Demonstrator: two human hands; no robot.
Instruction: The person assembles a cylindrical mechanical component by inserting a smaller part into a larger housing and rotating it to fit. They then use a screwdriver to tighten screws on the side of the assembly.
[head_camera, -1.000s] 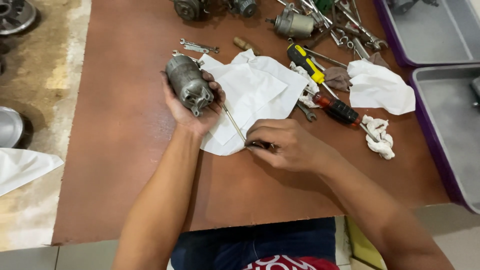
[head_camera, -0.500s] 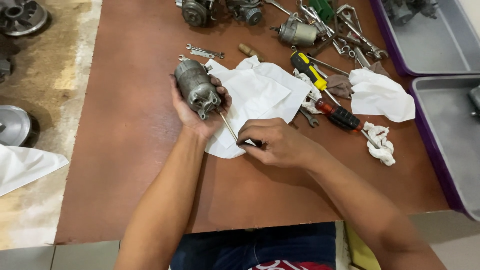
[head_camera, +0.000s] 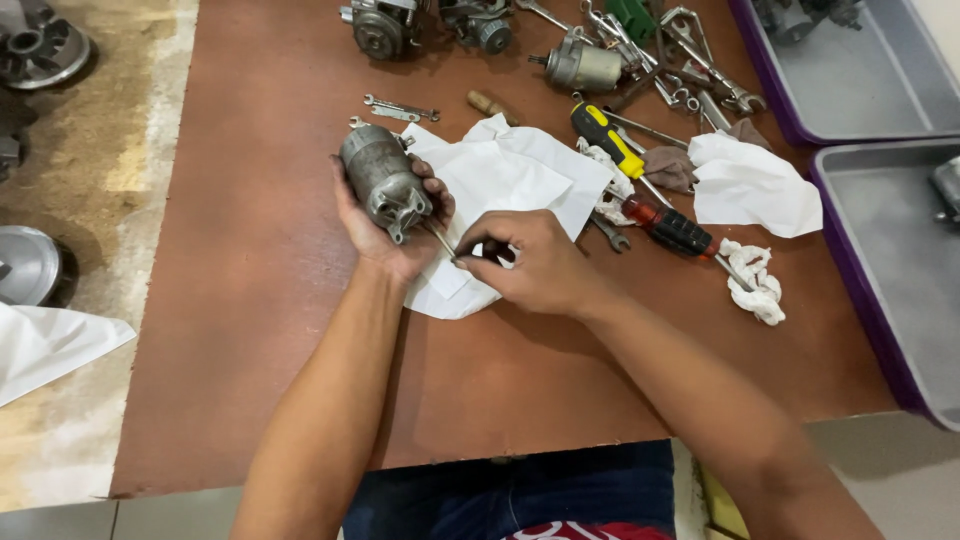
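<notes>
A grey starter motor (head_camera: 385, 182) sits gripped in the left hand (head_camera: 392, 228) above a white cloth (head_camera: 510, 180); the right hand (head_camera: 535, 265) pinches a thin screwdriver shaft (head_camera: 440, 240) against it. Brown tabletop (head_camera: 260, 300), tools scattered behind, grey trays (head_camera: 900, 260) right, concrete floor (head_camera: 70, 170) left.

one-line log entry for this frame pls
left hand: holds grey motor | right hand: grips thin tool shaft at motor end | under: white cloth
</notes>
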